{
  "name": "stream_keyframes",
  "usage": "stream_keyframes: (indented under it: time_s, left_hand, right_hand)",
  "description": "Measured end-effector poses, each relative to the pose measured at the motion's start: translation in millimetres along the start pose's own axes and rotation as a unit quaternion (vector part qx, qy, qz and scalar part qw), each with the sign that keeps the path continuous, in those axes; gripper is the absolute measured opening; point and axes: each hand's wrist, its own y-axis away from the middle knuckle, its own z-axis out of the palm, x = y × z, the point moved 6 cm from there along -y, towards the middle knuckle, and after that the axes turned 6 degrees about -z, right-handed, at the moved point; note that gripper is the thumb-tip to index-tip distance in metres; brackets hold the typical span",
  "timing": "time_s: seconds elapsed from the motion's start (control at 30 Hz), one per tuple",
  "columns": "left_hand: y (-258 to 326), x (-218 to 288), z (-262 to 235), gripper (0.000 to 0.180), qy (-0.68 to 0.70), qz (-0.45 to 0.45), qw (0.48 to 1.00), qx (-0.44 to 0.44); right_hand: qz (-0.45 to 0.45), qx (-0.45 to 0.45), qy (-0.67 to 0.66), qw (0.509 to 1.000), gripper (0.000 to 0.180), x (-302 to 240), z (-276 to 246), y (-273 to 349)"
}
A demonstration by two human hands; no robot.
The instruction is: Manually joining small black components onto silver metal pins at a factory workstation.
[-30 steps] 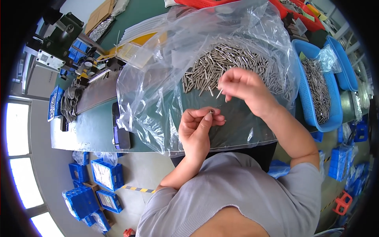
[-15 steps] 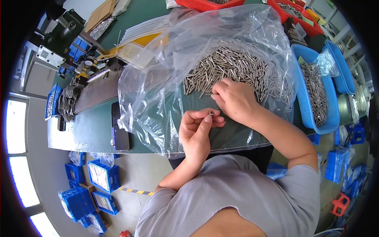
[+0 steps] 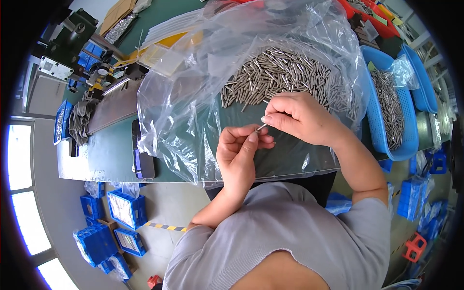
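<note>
My left hand (image 3: 238, 153) is closed, pinching a small round metal ring (image 3: 257, 131) between thumb and fingertips. From the right, my right hand (image 3: 303, 119) grips a thin metal pin (image 3: 262, 127), its lower end meeting the ring. Whether the pin has entered the ring's hole, I cannot tell. Just beyond both hands lies a heap of short metal pins (image 3: 278, 72) on a large clear plastic sheet or bag (image 3: 181, 121), which partly covers the heap's right side.
A blue basket (image 3: 410, 130) of metal pins stands on the right, beside another blue basket (image 3: 425, 94). A dark phone-like object (image 3: 143, 162) lies left on the green table (image 3: 111, 157). A gauge stand (image 3: 72, 36) is far left. Red trays (image 3: 384, 26) sit at the back right.
My right hand has turned and brought the pin down to the ring in my left hand. The left hand keeps its pinch. The whole view has shifted slightly.
</note>
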Motion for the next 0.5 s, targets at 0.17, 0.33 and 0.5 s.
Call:
stream_keyframes:
  time_s: [0.17,0.33,0.5]
  left_hand:
    - [0.0,-1.1,1.3,0.008,-0.016,0.005,1.000,-0.023]
    - [-0.7,-1.7,1.7,0.006,-0.024,0.002,1.000,-0.020]
    - [-0.6,-0.8,0.4,0.005,-0.022,0.001,1.000,-0.011]
  right_hand:
    - [0.015,-0.009,-0.018,1.000,0.013,-4.1,3.2,-0.8]
    - [0.129,-0.035,-0.130,0.982,0.012,12.8,17.5,1.7]
    - [0.066,0.007,-0.124,0.990,0.012,9.6,18.9,1.5]
